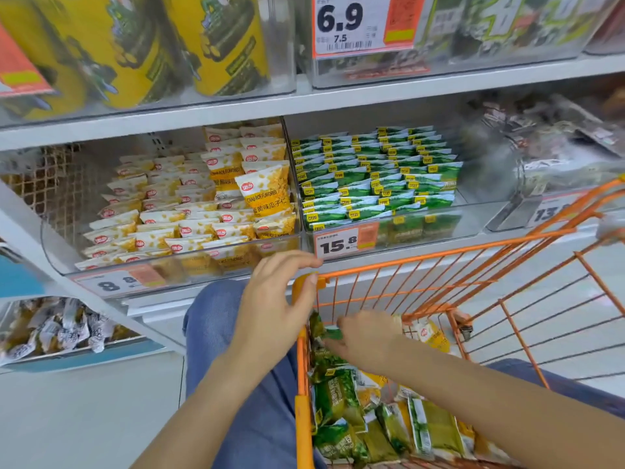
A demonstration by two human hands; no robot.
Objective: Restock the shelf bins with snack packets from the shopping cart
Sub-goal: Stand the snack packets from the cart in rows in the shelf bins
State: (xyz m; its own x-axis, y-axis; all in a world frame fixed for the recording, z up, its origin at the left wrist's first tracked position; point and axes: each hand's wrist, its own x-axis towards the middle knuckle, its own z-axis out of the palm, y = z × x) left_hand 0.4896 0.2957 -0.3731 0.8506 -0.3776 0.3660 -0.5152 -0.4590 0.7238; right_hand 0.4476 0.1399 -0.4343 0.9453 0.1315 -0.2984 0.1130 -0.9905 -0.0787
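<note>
An orange wire shopping cart (439, 258) stands in front of the shelf, with several green and yellow snack packets (351, 414) piled in its bottom. My left hand (274, 299) rests at the cart's near left corner, fingers relaxed, thumb against the orange rim. My right hand (365, 336) reaches down inside the cart and pinches a green packet (333, 333) at its edge. On the middle shelf a clear bin (176, 265) holds rows of yellow crab-roe packets (263, 191). Beside it another clear bin (473, 228) holds rows of green packets (372, 174).
The upper shelf carries yellow canisters (135, 52) and a 6.9 price tag (351, 25). Price tags 8.8 (115, 282) and 15.8 (341, 243) hang on the bin fronts. A lower bin (57, 326) at left holds wrapped snacks. My knees in blue jeans (216, 319) are near the cart.
</note>
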